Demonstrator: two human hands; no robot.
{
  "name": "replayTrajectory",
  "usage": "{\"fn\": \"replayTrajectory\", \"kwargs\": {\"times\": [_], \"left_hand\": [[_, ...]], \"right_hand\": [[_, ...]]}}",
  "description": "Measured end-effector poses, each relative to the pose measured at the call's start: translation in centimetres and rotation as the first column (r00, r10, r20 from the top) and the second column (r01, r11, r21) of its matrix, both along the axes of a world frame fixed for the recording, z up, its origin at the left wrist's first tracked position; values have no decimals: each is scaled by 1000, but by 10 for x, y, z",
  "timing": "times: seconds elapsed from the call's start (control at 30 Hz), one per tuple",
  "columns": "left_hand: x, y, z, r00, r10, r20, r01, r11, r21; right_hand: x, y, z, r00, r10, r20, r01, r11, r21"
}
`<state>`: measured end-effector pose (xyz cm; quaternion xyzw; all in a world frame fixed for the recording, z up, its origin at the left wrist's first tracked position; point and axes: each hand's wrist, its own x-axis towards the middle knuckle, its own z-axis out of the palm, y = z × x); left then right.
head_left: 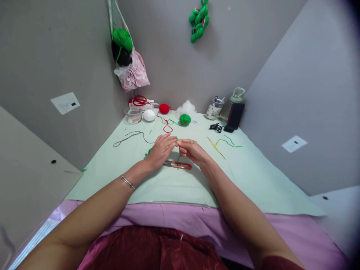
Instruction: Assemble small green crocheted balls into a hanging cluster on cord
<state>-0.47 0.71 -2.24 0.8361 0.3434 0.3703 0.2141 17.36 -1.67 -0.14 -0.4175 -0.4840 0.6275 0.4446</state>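
My left hand (161, 150) and my right hand (192, 150) meet fingertip to fingertip above the pale green mat (247, 176). Both pinch a small piece of green yarn (177, 141) between them; a green strand hangs down from it. A red thread snip (178, 165) lies on the mat just under the hands. A bit of green yarn shows beside my left palm. A thin bracelet sits on my left wrist.
At the back stand a green yarn ball (185, 119), a red ball (164, 108), a white ball (149, 115), white stuffing (186, 107), a clear tub (132, 115), a cup with pens (214, 108) and a bottle. A yellow-handled crochet hook (216, 148) and loose strands lie right. A bag (131, 71) hangs on the wall.
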Motion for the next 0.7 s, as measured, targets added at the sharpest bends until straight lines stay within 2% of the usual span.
{"fn": "replayTrajectory", "kwargs": {"times": [0.13,0.3,0.43,0.53,0.6,0.7], "left_hand": [[-1,-1,5,973,-41,226,81,983,-168],[-3,0,11,889,119,443,80,911,-405],[-4,1,13,865,85,495,170,877,-449],[-2,-1,13,873,51,485,204,865,-459],[-1,-4,14,883,39,468,197,874,-445],[0,-9,15,905,24,426,150,917,-370]], "right_hand": [[-7,-5,3,995,-53,85,43,992,123],[-8,-7,8,982,-149,120,116,962,245],[-4,-6,11,968,-248,46,227,936,269],[-3,-5,10,960,-277,37,260,933,247],[-4,-4,8,958,-285,36,269,933,239],[-7,-2,3,946,-323,3,313,920,235]]}}
